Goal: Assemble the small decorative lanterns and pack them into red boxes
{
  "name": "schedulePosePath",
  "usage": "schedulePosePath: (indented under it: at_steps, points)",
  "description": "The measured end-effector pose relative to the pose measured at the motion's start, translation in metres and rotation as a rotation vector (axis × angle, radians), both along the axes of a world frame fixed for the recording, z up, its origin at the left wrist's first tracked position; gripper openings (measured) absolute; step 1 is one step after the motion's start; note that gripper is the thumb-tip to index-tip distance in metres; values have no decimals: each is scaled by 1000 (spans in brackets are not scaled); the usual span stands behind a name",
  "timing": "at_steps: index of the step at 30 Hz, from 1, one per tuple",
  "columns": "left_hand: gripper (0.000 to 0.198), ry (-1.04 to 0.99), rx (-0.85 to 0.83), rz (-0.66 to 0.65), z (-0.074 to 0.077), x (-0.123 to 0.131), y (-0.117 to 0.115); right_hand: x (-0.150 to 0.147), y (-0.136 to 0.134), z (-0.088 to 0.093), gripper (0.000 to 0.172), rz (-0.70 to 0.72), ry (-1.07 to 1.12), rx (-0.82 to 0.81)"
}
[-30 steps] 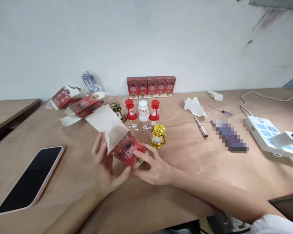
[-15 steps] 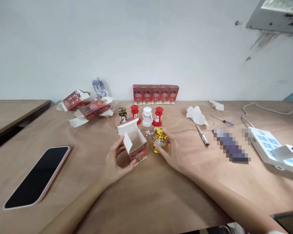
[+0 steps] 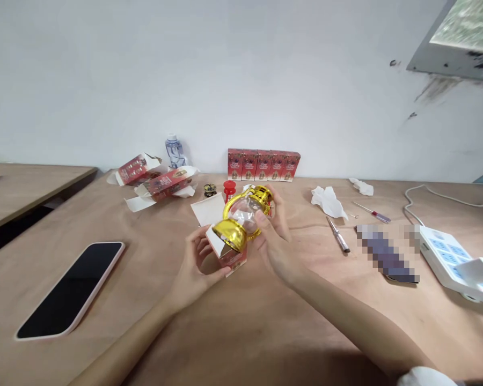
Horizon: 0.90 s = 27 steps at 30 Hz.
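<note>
My right hand [image 3: 276, 241] is closed around a gold miniature lantern [image 3: 231, 234] with a clear globe. The lantern is tilted, its base pointing down and left over the mouth of an open red box [image 3: 234, 261]. My left hand [image 3: 197, 271] grips that box by its left side and front, fingers wrapped round it. A white box flap [image 3: 209, 210] stands up at the back. Behind the gold lantern, a red lantern [image 3: 229, 188] and a dark bronze one [image 3: 210, 189] show only in part; others there are mostly hidden.
Several red boxes [image 3: 263, 165] line the wall. Opened cartons [image 3: 169, 182] and a water bottle [image 3: 175, 151] are at back left, a phone [image 3: 70, 292] at left. On the right lie crumpled paper [image 3: 328, 202], screwdrivers [image 3: 338, 236], a blurred dark object [image 3: 386, 254] and a power strip [image 3: 454, 262].
My right hand has lifted the gold lantern off the table, tipped it and brought it left over the open box. My left hand keeps its hold on the box. The view has shifted slightly.
</note>
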State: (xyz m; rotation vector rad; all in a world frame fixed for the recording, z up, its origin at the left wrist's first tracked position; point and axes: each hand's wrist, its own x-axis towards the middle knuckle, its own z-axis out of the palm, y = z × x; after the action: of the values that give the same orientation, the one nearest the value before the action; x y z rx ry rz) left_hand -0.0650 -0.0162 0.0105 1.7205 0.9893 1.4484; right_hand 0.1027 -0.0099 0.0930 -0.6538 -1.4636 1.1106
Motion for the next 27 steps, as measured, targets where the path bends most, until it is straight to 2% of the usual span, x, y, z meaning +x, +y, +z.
schedulePosePath:
  at_steps: [2, 5, 10, 14, 17, 20, 23, 27]
  points:
    - [73, -57, -7, -60, 2, 1, 0, -4, 4, -4, 53, -110, 61, -24]
    - [72, -121, -16, -97, 3, 4, 1, -5, 3, -9, 60, -212, 67, -18]
    - [73, -200, -30, -101, 1, 9, 1, -3, 1, -12, 67, -369, -78, 132]
    - [73, -238, -36, -101, 1, 9, 0, 2, 1, -11, 55, -244, -322, 284]
    - [72, -212, -28, -104, 0, 9, 0, 4, 2, -8, 30, -209, -566, 377]
    - [74, -204, -18, -84, -1, 8, 1, 6, 4, -5, 6, -131, -671, 333]
    - [74, -196, 5, -109, 0, 7, 1, 10, 7, 1, 6, -46, -754, 359]
    - [79, -152, -59, -167, 1, 4, -4, 19, 7, 13, 18, 9, -923, 472]
